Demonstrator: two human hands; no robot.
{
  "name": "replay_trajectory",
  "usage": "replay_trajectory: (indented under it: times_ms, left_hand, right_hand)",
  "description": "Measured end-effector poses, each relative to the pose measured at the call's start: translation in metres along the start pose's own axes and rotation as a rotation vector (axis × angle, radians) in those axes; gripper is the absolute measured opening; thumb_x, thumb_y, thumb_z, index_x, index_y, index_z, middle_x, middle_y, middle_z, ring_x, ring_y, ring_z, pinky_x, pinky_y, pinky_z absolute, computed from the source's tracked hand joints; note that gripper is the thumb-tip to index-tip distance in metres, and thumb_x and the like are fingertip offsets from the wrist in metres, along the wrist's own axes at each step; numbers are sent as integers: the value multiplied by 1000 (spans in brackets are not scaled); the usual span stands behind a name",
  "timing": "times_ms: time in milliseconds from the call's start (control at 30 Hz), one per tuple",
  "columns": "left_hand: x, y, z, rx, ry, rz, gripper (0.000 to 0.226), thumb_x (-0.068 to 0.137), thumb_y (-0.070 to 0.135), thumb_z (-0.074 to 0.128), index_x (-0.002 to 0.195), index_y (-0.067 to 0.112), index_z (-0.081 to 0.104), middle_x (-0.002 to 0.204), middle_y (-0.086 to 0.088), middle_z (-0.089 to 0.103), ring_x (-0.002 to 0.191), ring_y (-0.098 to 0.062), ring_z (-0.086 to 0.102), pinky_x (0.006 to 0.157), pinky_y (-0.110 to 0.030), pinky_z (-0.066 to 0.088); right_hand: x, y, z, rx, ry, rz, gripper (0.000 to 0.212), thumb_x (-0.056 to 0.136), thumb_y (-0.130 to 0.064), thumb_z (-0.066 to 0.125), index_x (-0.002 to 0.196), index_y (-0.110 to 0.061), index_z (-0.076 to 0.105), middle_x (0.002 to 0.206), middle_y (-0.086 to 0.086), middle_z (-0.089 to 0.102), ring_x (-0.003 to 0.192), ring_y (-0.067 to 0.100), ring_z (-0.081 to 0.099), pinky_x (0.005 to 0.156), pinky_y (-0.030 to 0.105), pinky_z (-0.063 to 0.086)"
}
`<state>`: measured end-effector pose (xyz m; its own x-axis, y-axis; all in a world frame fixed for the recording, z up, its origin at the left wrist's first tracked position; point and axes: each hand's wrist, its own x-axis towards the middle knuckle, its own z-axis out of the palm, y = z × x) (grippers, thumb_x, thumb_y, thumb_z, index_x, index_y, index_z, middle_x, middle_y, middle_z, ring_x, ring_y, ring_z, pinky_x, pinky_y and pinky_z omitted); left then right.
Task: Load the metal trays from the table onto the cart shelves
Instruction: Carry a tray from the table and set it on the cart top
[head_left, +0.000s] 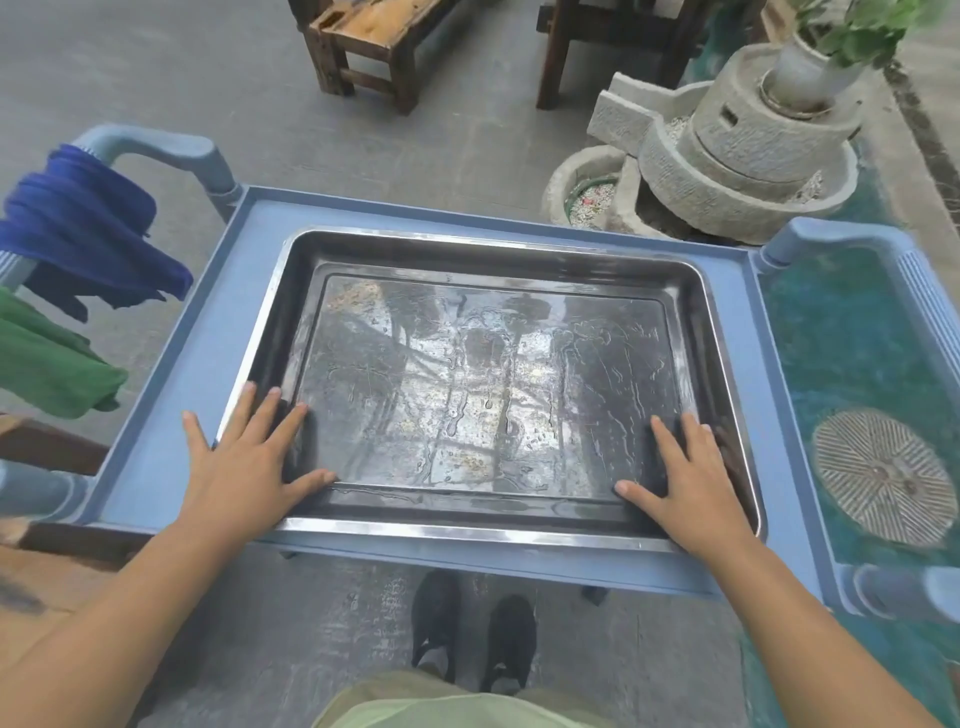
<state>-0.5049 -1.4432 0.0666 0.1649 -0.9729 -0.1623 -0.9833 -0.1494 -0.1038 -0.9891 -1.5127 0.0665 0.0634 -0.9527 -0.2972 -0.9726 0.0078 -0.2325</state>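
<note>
Squarely on the cart's (156, 467) top shelf: one wet metal tray (488, 384), rim up, filling most of the blue surface, streaked with water and reflecting overhead shapes. Left hand (249, 462) flat and spread at the tray's 7 o'clock corner, fingers (270, 410) draped over the rim onto the inner wall, thumb lying along the tray floor. Right hand (685, 483) mirrored at 5 o'clock, palm down, fingers splayed across the inner wall, thumb pointing inward. Both released, pressing or resting rather than gripping anything. Draped over the cart handle at 9 to 10 o'clock: a blue cloth (88, 234) above a green cloth (47, 364). Beyond the cart at 1 to 2 o'clock, a stone mill (737, 156) with a potted plant (852, 31) on top. At 12 o'clock, a wooden bench (374, 41) on grey floor. At 6 o'clock, two dark shoes (472, 629) under the near shelf edge. At 8 o'clock, a wooden counter (52, 587) corner, partly hidden by the left forearm.
</note>
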Motion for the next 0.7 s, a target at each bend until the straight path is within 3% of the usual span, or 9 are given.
replay_trajectory:
  times_ms: [133, 200, 700]
  left_hand:
    - [6, 6, 0, -179, -13, 185, 98, 73, 79, 46, 155, 30, 22, 165, -4, 3, 152, -23, 2, 119, -44, 0]
    - [10, 8, 0, -269, -83, 171, 102, 70, 79, 50, 156, 34, 18, 166, -3, 0, 152, -23, 5, 120, -38, 7]
    - [0, 22, 7, -331, -80, 14, 105, 67, 82, 45, 155, 31, 22, 165, -2, 6, 151, -22, 10, 120, -36, 13]
  right_hand:
    - [9, -2, 1, 18, -93, 6, 104, 76, -74, 58, 156, -38, 1, 163, -1, -18, 149, 22, -18, 122, 46, 5]
    - [14, -2, 1, 44, -103, 7, 106, 75, -72, 61, 155, -39, 0, 162, -2, -20, 149, 21, -21, 122, 46, 5]
    - [69, 2, -15, 86, -166, -79, 106, 73, -66, 70, 154, -42, 5, 162, -6, -19, 148, 18, -23, 121, 46, 2]
